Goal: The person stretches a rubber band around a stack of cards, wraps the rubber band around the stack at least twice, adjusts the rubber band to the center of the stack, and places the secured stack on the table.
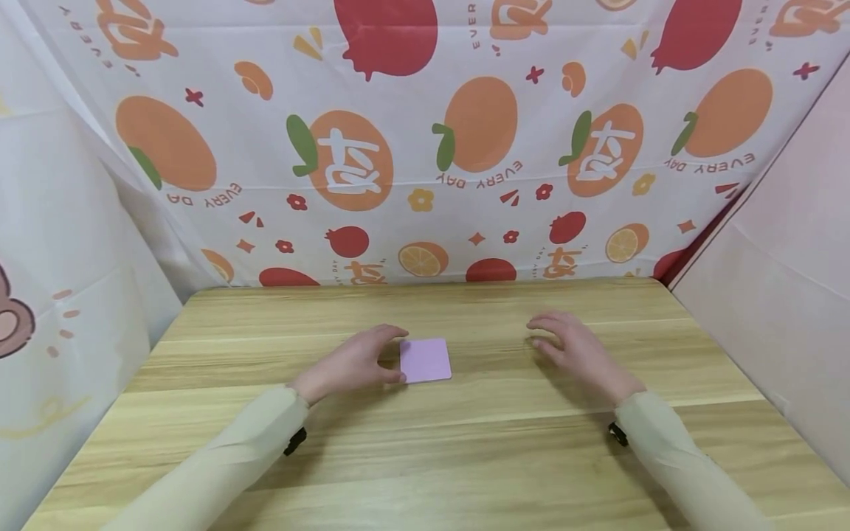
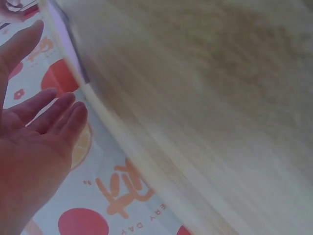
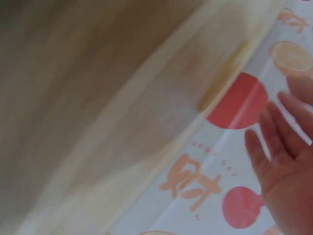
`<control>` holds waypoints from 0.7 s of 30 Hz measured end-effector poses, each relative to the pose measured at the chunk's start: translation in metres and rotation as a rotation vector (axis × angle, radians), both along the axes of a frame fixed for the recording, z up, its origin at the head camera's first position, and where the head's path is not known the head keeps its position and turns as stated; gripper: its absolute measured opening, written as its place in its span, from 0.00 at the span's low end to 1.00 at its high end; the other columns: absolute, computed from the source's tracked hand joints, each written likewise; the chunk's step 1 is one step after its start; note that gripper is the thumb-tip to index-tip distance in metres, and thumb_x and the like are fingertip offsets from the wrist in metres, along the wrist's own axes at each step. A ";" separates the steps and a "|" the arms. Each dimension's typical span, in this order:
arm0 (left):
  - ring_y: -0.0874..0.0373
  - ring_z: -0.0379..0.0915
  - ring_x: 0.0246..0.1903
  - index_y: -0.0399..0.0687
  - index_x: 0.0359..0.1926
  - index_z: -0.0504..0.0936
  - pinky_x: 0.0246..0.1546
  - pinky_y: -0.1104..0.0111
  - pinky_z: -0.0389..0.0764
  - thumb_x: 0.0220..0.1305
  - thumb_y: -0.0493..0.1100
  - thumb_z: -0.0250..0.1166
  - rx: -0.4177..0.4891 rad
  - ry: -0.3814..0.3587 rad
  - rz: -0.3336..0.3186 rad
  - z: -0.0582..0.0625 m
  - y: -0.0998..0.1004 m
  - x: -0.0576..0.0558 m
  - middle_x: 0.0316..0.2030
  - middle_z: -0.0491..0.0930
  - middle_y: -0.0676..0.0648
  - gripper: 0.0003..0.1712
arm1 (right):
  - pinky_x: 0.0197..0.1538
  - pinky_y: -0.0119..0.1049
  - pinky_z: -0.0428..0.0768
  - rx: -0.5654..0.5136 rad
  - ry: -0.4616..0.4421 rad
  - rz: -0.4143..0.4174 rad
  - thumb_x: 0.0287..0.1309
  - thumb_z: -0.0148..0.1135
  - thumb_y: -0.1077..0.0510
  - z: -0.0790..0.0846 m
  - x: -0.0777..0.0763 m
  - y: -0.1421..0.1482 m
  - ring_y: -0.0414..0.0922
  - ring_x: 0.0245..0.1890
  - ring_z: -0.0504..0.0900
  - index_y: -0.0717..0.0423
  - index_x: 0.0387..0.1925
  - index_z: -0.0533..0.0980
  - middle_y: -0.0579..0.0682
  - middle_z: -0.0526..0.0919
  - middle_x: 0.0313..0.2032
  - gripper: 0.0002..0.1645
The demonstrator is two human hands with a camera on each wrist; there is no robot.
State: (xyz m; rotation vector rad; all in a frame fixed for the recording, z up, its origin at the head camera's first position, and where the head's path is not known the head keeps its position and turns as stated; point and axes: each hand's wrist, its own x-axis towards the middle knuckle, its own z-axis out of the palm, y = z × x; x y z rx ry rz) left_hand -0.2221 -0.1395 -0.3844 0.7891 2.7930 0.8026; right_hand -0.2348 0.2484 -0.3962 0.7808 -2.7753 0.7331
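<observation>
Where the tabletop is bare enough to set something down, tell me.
In the head view, bare tabletop lies in front of the lilac square, between both sleeves; another patch lies between the square and the right hand. It's crowded at the square's left edge, where the left hand is. The right wrist view shows a yellow strip I can't identify.

"EVERY DAY" (image 1: 500,175) is printed repeatedly on the fruit-patterned cloth (image 1: 415,147), near illegible stylised characters (image 1: 348,164).
</observation>
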 end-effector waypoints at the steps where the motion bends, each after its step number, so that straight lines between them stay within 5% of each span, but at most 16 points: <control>1: 0.46 0.67 0.63 0.39 0.66 0.70 0.62 0.52 0.68 0.53 0.45 0.77 -0.002 -0.002 0.001 -0.001 0.000 -0.001 0.63 0.71 0.41 0.41 | 0.62 0.56 0.69 0.006 -0.010 0.015 0.63 0.65 0.61 -0.001 -0.003 0.002 0.56 0.60 0.72 0.59 0.55 0.78 0.55 0.77 0.57 0.19; 13: 0.49 0.69 0.60 0.39 0.66 0.70 0.61 0.54 0.70 0.49 0.49 0.79 0.003 -0.034 -0.027 -0.010 0.000 -0.015 0.61 0.73 0.43 0.46 | 0.57 0.50 0.76 0.015 -0.216 0.099 0.61 0.67 0.61 -0.010 -0.036 0.016 0.50 0.55 0.77 0.54 0.51 0.81 0.48 0.81 0.51 0.16; 21: 0.50 0.69 0.59 0.38 0.65 0.70 0.61 0.56 0.70 0.47 0.48 0.80 0.008 -0.029 -0.074 -0.013 0.005 -0.019 0.60 0.74 0.43 0.46 | 0.53 0.45 0.78 -0.011 -0.254 0.085 0.60 0.67 0.62 -0.018 -0.051 0.017 0.43 0.46 0.79 0.47 0.44 0.84 0.42 0.82 0.44 0.11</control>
